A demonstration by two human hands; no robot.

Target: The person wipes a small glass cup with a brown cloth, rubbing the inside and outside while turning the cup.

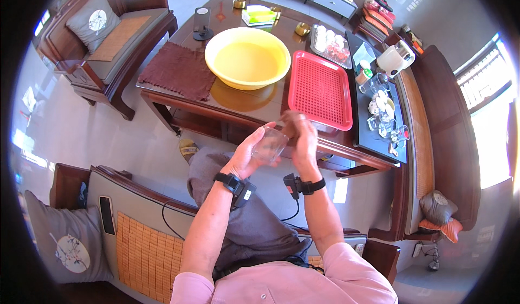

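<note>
My left hand (246, 153) holds a clear glass cup (269, 145) tilted above my lap, in front of the table's near edge. Close beside the cup's right side is my right hand (304, 139), its fingers blurred by motion; whether anything is in them I cannot tell. Beyond the hands, a large yellow plastic basin (248, 82) stands on the dark wooden table (227, 113) with liquid in it. To its right lies a red perforated plastic tray (319, 88). A brown cloth (178, 71) is spread left of the basin.
Glassware and cups (382, 109) crowd a black board on the right, near a white electric kettle (395, 59). A metal tray (331, 46) holds small white and red-patterned cups. A tissue pack (259, 16) and phone stand (202, 24) sit farther back. A phone (107, 215) rests on the bench.
</note>
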